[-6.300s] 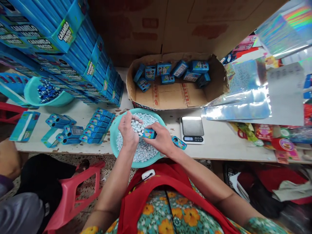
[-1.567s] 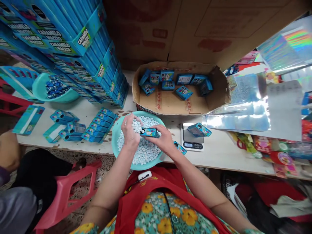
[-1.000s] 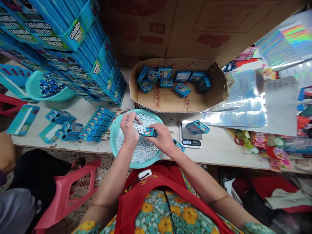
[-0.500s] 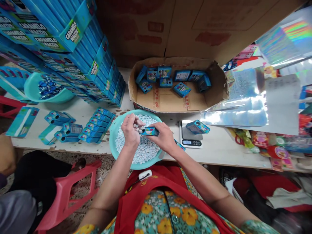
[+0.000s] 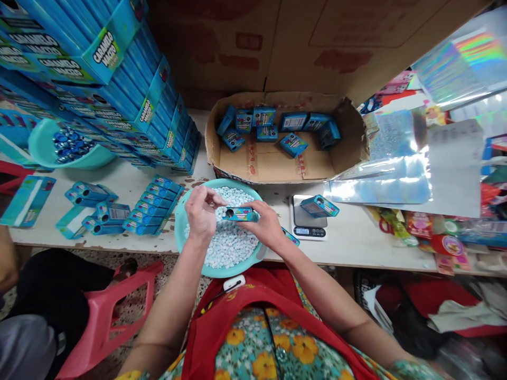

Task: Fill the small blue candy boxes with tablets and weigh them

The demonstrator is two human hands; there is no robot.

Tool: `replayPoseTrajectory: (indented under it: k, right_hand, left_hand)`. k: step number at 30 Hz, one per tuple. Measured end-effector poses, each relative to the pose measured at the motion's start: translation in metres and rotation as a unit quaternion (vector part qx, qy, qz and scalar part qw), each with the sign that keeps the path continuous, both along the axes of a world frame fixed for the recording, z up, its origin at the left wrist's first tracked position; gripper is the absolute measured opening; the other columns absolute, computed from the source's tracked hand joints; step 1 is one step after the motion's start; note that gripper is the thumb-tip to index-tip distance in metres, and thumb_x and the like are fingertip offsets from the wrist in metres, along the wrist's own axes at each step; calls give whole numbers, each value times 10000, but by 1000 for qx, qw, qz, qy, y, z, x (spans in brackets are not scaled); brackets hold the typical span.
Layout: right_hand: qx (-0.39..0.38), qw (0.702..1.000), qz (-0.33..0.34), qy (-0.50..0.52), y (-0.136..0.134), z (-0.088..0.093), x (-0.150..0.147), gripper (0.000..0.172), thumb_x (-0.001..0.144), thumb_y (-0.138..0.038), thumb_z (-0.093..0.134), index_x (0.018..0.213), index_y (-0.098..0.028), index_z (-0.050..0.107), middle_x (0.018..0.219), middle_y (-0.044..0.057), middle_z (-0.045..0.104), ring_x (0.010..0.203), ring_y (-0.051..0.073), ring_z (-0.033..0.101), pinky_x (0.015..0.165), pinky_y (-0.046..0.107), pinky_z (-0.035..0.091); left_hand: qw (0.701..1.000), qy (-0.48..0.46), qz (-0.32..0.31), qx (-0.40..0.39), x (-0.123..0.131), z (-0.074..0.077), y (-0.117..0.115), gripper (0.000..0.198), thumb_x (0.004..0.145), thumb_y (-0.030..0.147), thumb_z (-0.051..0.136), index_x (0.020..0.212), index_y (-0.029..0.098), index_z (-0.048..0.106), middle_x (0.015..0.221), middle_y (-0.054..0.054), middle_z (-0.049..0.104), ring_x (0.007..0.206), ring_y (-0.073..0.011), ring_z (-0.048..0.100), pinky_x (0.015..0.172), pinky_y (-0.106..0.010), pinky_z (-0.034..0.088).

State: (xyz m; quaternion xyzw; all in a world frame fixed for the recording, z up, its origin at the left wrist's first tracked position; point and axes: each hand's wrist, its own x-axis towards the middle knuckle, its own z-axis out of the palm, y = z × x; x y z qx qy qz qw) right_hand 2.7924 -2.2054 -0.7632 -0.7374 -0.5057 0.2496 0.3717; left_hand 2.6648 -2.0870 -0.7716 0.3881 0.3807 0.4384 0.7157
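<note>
A turquoise bowl [image 5: 182, 232] holds a heap of small pale candies [image 5: 232, 245]. Over its right part my right hand [image 5: 264, 221] grips a small blue box [image 5: 240, 214] by its right end; a dark round hole shows at the box's left end. My left hand [image 5: 201, 212] hovers over the bowl's left side, just left of the box and apart from it. Its fingers are curled together; whatever may be between them is too small to name. On a small scale [image 5: 310, 232], right of the bowl, rests another blue box [image 5: 319, 206].
Behind the bowl stands a cardboard tray [image 5: 277, 171] with several blue boxes. Tall stacked blue cartons [image 5: 119, 100] rise at the left, near small boxes [image 5: 152, 206] and a bowl of blue wrapped pieces [image 5: 43, 153]. Shiny sheets [image 5: 380, 184] lie right. A seated person is at left.
My left hand has moved left, away from the blue box, whose holed end now shows more clearly. The box has turned slightly in my right hand. The whole view has shifted a little.
</note>
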Motion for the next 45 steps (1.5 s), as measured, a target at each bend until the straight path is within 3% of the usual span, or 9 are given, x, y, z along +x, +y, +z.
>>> replayPoseTrajectory:
  k: [3,7,12,18,21,25,30,36,45]
  right_hand:
    - [15,999,-21,25,-17,16,11,342,687,-265,780,1005,-247,654,978,29,663,949,218,611,852,364,469]
    - [27,999,-34,28,-34,30,23,327,703,-292,778,1004,-247,660,964,26,665,906,201,626,828,349,480]
    - [61,997,-54,-4,-34,40,26,334,696,-301,788,1000,-246,662,950,21,672,883,189,625,816,336,489]
    - [78,996,-48,-5,-19,38,21,308,705,-310,774,983,-239,660,941,23,674,865,186,634,803,330,500]
    - [57,997,-49,-16,-14,29,21,289,722,-311,755,985,-244,657,945,28,670,880,196,631,813,340,495]
    - [27,998,-47,-27,-15,18,23,271,730,-309,738,979,-245,651,927,29,657,872,204,621,793,340,488]
    - [-18,997,-20,-69,-12,7,18,269,734,-288,719,986,-233,641,912,41,646,863,224,604,781,352,477]
    - [-71,989,61,-117,6,3,-7,298,699,-236,748,977,-212,642,936,60,669,914,257,602,804,371,463]
    - [-37,993,34,-107,10,9,-12,331,701,-391,771,960,-229,643,920,46,682,902,243,620,777,353,438]
  left_hand:
    - [958,239,-115,107,-15,-30,14,278,840,455,499,784,204,605,775,-43,631,743,-207,616,747,-398,514]
    - [818,465,-212,264,-2,-71,9,221,816,369,577,937,223,691,1217,-96,601,1160,-314,485,1021,-496,334]
    - [713,523,-258,389,42,-86,-24,403,901,417,445,1245,236,554,1319,-103,507,1198,-279,421,985,-430,345]
    - [661,540,-343,393,28,-86,-35,298,844,408,507,1019,201,632,1064,-114,594,1027,-288,509,843,-396,404]
    - [693,565,-304,327,8,-92,-30,225,838,358,513,960,213,635,1007,-98,605,958,-249,549,785,-343,429]
    - [865,448,-151,169,-5,-95,-19,101,751,305,606,791,215,626,859,-41,630,837,-198,584,702,-277,442]
    - [974,214,-53,-50,-7,-55,-14,220,758,404,607,797,195,551,608,30,524,447,-106,467,400,-211,307]
    - [993,-48,40,-102,1,-2,-19,224,711,321,667,765,180,502,720,14,590,604,-126,598,529,-231,466]
    - [993,-7,111,-49,12,2,-13,241,728,342,666,785,181,496,691,30,563,573,-100,579,572,-237,488]
